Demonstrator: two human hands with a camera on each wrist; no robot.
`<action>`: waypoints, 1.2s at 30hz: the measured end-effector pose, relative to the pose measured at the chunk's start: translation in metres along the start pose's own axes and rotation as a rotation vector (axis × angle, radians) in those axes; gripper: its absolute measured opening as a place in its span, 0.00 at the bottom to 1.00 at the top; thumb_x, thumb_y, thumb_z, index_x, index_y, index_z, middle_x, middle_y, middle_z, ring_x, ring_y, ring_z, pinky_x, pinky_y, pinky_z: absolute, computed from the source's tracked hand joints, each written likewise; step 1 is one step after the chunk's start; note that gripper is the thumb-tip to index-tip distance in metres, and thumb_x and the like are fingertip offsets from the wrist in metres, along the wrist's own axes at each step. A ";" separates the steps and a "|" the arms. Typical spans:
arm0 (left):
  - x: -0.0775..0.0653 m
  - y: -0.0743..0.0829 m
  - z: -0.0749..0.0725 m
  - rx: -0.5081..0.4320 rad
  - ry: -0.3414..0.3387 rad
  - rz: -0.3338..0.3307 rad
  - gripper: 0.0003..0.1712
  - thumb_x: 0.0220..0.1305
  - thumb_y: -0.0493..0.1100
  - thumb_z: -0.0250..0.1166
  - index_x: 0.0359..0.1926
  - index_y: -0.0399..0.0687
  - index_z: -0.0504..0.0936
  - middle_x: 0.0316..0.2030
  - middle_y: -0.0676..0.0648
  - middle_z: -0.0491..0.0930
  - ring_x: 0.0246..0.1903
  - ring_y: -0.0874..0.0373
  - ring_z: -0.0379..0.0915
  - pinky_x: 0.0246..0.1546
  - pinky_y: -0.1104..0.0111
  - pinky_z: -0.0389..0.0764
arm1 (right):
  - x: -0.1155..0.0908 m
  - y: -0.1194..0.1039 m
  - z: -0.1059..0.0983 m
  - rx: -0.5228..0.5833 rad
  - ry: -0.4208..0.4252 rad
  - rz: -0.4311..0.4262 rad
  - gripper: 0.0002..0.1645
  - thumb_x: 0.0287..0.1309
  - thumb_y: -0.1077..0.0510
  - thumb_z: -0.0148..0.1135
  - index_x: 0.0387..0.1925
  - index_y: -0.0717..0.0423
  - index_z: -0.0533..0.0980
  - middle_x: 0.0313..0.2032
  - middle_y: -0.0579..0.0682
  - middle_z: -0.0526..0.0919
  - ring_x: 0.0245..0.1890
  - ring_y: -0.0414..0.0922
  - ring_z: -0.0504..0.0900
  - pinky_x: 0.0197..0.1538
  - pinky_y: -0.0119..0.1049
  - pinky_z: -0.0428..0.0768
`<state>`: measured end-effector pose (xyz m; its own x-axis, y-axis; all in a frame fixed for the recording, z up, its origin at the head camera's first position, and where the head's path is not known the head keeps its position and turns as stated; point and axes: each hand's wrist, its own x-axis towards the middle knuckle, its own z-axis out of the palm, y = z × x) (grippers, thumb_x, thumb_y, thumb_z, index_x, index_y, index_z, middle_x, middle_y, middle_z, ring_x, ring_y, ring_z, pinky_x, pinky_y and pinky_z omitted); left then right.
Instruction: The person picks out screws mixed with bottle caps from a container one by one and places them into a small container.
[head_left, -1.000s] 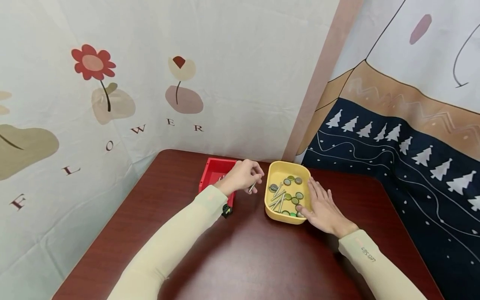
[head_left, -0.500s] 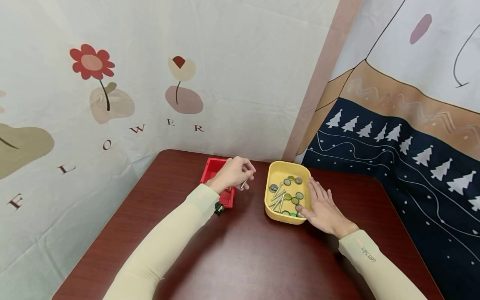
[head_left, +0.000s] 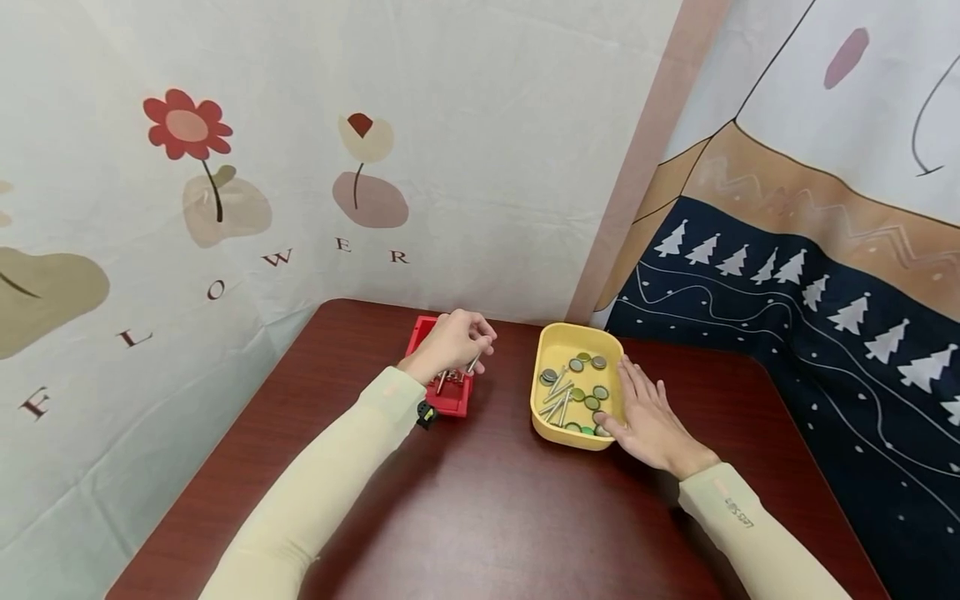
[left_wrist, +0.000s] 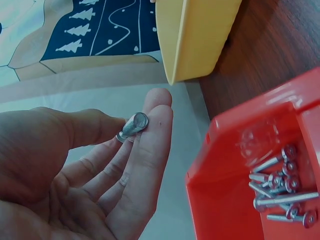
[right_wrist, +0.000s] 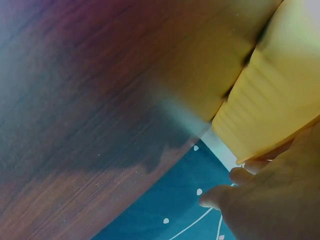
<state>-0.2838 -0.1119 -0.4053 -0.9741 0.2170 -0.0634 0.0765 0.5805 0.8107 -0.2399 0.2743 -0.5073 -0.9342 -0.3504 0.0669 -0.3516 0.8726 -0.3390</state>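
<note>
A pale cloth [head_left: 487, 167] with printed flowers and letters hung behind the dark red-brown table [head_left: 480, 517], and a dark blue cloth [head_left: 757, 317] with white trees met it on the right. In the head view, the left hand [head_left: 453, 342] pinched a small silver bolt [head_left: 473, 364] near the right edge of a red bin [head_left: 454, 407], where more bolts [head_left: 447, 380] lay in a heap. To the right stood a yellow tray [head_left: 558, 342] with round caps [head_left: 592, 402] and slim silver pieces [head_left: 557, 402] scattered in it. The right hand [head_left: 654, 425] rested along its right wall, fingers straight and mostly close together, the little finger slightly apart, the thumb at the rim.

In the left wrist view, the bolt sat between thumb and forefinger, one round end facing the camera, apart from the red bin; the other fingers lay loosely bent behind.

In the right wrist view, the right hand was dim beside the yellow tray's outer wall; I could not tell exactly where the fingers touched.
</note>
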 end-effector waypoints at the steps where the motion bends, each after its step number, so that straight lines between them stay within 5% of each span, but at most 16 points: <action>1: 0.000 -0.002 -0.001 0.000 0.002 -0.004 0.07 0.86 0.38 0.67 0.55 0.44 0.90 0.43 0.42 0.95 0.34 0.43 0.97 0.40 0.48 0.98 | 0.000 0.000 0.000 -0.001 -0.001 -0.001 0.63 0.85 0.36 0.63 0.95 0.67 0.43 0.96 0.66 0.43 0.94 0.73 0.46 0.89 0.85 0.45; 14: -0.001 -0.027 -0.017 0.012 0.023 -0.005 0.11 0.87 0.40 0.65 0.60 0.38 0.88 0.50 0.34 0.95 0.33 0.46 0.96 0.34 0.62 0.94 | 0.000 0.001 0.001 0.005 -0.003 0.008 0.62 0.84 0.36 0.63 0.94 0.66 0.44 0.96 0.66 0.42 0.94 0.73 0.45 0.89 0.85 0.44; 22: -0.001 -0.037 -0.022 0.049 0.068 -0.034 0.13 0.87 0.40 0.66 0.61 0.37 0.89 0.44 0.40 0.96 0.33 0.46 0.97 0.32 0.62 0.94 | 0.000 0.000 0.000 -0.001 -0.006 0.008 0.62 0.85 0.35 0.63 0.95 0.66 0.44 0.96 0.66 0.42 0.94 0.73 0.46 0.89 0.85 0.45; 30: 0.001 -0.048 -0.024 0.113 0.086 -0.069 0.13 0.85 0.37 0.66 0.62 0.36 0.88 0.49 0.35 0.94 0.32 0.49 0.97 0.38 0.54 0.98 | 0.000 0.001 0.001 -0.004 -0.003 0.006 0.63 0.85 0.35 0.63 0.94 0.66 0.44 0.96 0.66 0.42 0.94 0.73 0.46 0.88 0.86 0.46; 36: 0.004 -0.052 -0.025 0.163 0.083 -0.099 0.16 0.82 0.34 0.68 0.64 0.34 0.87 0.49 0.34 0.94 0.31 0.52 0.94 0.32 0.63 0.95 | 0.000 0.001 0.001 0.005 -0.006 0.006 0.63 0.84 0.35 0.63 0.95 0.66 0.44 0.96 0.66 0.42 0.94 0.73 0.45 0.89 0.85 0.45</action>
<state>-0.2966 -0.1608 -0.4336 -0.9923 0.0913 -0.0842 0.0068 0.7165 0.6976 -0.2403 0.2750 -0.5083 -0.9359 -0.3472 0.0594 -0.3457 0.8728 -0.3445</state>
